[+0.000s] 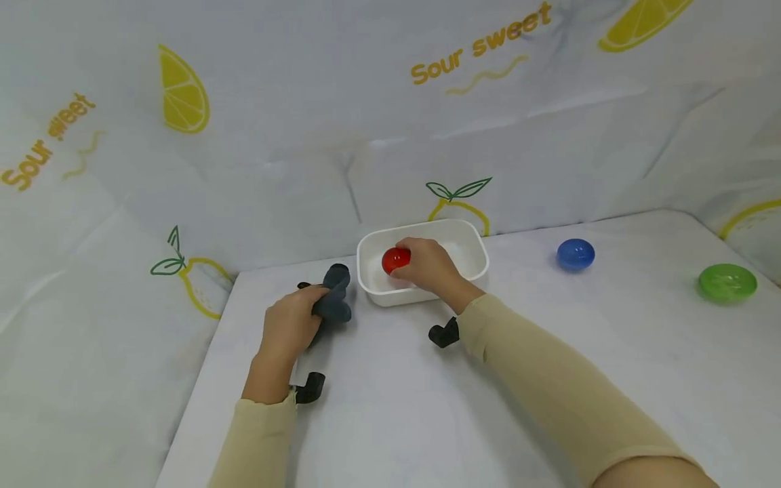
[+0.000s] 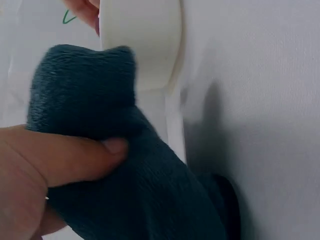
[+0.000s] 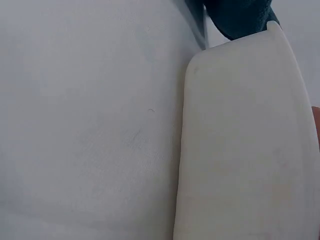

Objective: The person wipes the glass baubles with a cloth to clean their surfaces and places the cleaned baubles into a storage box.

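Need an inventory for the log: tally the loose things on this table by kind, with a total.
Balls: 3 – red ball, blue ball, green ball
White tub: 1
Dark grey cloth: 1
Total: 5

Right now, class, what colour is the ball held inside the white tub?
Red: the ball, seen best in the head view.

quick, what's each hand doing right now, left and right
Left hand: closed, gripping the dark grey cloth.
Right hand: closed, holding the red ball inside the white tub.
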Available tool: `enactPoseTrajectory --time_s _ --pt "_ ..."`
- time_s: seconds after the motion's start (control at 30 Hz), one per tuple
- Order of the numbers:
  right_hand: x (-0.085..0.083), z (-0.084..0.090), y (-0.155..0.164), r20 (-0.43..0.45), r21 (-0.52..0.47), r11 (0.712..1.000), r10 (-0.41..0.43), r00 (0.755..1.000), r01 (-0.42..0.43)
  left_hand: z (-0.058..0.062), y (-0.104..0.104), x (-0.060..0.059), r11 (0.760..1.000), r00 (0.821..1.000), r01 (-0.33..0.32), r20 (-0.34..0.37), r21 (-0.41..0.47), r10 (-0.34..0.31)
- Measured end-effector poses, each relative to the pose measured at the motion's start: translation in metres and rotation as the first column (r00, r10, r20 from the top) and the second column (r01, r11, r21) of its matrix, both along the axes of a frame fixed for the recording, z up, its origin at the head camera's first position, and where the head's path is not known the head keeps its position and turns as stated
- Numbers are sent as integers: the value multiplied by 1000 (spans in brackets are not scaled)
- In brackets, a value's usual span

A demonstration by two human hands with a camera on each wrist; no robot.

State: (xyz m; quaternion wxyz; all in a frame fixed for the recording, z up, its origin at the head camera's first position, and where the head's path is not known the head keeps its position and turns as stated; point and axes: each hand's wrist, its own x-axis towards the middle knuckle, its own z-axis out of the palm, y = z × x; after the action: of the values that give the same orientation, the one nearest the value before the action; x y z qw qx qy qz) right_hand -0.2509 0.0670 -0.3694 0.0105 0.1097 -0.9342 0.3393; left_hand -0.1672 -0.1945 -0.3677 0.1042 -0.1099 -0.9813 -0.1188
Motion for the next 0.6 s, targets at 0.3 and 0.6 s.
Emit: enactPoseTrajectory --time_s 0.3,0.6 --pt "-9 -1 -13 41 145 986 81 996 -86 -12 19 -11 979 993 62 110 -194 -42" --pt "-15 -3 -25 38 182 975 119 992 -124 -14 25 -17 957 993 57 117 -283 -25"
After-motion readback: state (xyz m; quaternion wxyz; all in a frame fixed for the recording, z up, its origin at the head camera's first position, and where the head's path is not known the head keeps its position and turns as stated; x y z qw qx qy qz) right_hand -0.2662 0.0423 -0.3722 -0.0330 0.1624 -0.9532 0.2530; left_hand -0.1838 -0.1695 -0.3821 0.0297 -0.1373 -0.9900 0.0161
